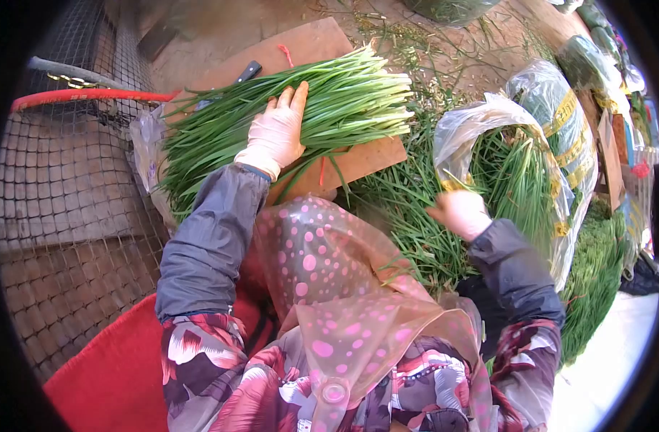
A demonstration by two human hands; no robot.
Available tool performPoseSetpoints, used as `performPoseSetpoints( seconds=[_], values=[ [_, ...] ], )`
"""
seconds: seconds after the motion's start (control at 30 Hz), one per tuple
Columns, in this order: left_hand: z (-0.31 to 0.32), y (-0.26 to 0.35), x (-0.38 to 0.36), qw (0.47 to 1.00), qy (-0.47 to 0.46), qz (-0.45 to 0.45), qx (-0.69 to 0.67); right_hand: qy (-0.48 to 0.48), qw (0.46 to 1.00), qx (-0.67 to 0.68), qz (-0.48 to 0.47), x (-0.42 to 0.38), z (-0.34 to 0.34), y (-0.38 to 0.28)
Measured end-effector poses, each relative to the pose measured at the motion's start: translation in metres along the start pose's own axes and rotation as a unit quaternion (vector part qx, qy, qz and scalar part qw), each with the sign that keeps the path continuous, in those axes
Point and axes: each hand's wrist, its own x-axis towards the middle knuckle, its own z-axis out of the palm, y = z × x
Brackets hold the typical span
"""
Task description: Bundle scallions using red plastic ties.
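Note:
A thick bundle of green garlic chives [329, 108] lies across a brown board [308, 43], its pale stem ends toward the right. My left hand [275, 133], in a thin pale glove, rests flat on top of the bundle with fingers stretched out. Red ties [285, 55] stick out from beneath the chives. Over loose chives to the right, my gloved right hand [463, 212] has its fingers curled together beside the rim of a clear plastic bag [455, 137]. A thin yellowish blade shows just above its knuckles; I cannot tell whether the fingers grip anything.
A black-handled knife [249, 70] lies behind the bundle on the board. More chives [520, 165] fill the open bag, and wrapped bundles [592, 61] stand at the far right. Black netting [70, 173] and a red hose [99, 94] are on the left.

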Motion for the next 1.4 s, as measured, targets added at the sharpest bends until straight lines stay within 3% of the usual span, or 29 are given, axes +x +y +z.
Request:
performPoseSetpoints(
  seconds=[0.03,0.13,0.17,0.23,0.4,0.43,0.5,0.53,0.6,0.63,0.67,0.7,0.77,0.83,0.9,1.1,1.17,1.23,1.3,1.37,1.4],
  values=[
    [-0.001,-0.002,0.001,1.0,-0.004,0.001,-0.013,0.052,0.996,0.067,-0.011,0.014,-0.009,-0.034],
    [-0.003,-0.001,0.0,1.0,-0.008,-0.005,-0.013,0.139,0.984,0.09,-0.059,0.063,0.013,-0.09],
    [-0.002,-0.001,0.0,1.0,-0.004,-0.007,-0.01,0.067,0.995,0.065,-0.038,0.08,0.014,-0.104],
    [0.004,-0.001,-0.001,1.0,0.014,-0.005,-0.011,0.116,0.993,0.031,0.006,0.108,0.037,-0.116],
    [0.006,-0.002,-0.001,0.999,0.036,-0.004,-0.017,0.057,0.997,0.046,-0.012,0.101,0.017,-0.095],
    [0.005,-0.001,-0.002,1.0,0.027,-0.005,-0.01,-0.018,0.999,-0.017,0.03,0.095,0.006,-0.085],
    [0.003,-0.001,-0.003,1.0,0.017,-0.006,-0.005,-0.128,0.983,-0.133,-0.012,0.068,-0.005,-0.045],
    [0.002,0.0,-0.003,1.0,0.016,-0.007,-0.005,-0.276,0.934,-0.225,0.007,0.055,-0.01,-0.029],
    [0.005,-0.001,-0.001,1.0,0.018,-0.004,-0.003,-0.38,0.855,-0.353,0.007,0.029,-0.004,0.015],
    [0.008,-0.003,0.0,1.0,0.019,-0.009,-0.005,-0.312,0.889,-0.335,0.012,0.022,-0.007,0.014],
    [0.012,-0.005,-0.002,0.999,0.038,0.004,-0.014,-0.185,0.957,-0.22,-0.043,0.021,-0.005,0.009],
    [0.013,-0.006,-0.002,0.998,0.063,0.019,-0.02,-0.047,0.99,-0.097,-0.094,0.025,-0.01,-0.01],
    [0.01,-0.004,-0.003,0.998,0.06,0.007,-0.015,-0.015,0.998,0.026,-0.054,0.045,-0.019,-0.057],
    [0.008,-0.001,-0.004,0.999,0.038,-0.004,-0.014,-0.011,0.998,-0.043,-0.037,0.068,-0.007,-0.089],
    [0.008,0.0,-0.005,1.0,0.024,-0.009,-0.002,0.046,0.997,-0.022,-0.056,0.077,0.018,-0.093],
    [0.011,0.0,-0.005,0.999,0.042,-0.009,-0.012,0.095,0.987,-0.02,-0.125,0.081,0.034,-0.081],
    [0.011,-0.002,-0.006,0.999,0.04,-0.007,-0.02,0.068,0.987,-0.072,-0.125,0.077,0.008,-0.059],
    [0.013,-0.002,-0.005,0.999,0.05,-0.005,-0.016,-0.088,0.971,-0.192,-0.114,0.057,-0.013,-0.027],
    [0.012,-0.001,-0.003,0.999,0.047,-0.005,-0.023,-0.286,0.895,-0.333,-0.076,0.021,-0.024,0.01],
    [0.012,-0.002,-0.003,0.999,0.04,-0.008,-0.026,-0.296,0.88,-0.371,0.01,-0.008,-0.005,0.051],
    [0.014,-0.003,-0.002,0.999,0.044,-0.008,-0.017,-0.356,0.875,-0.327,0.004,0.006,-0.031,0.022]
  ],
)
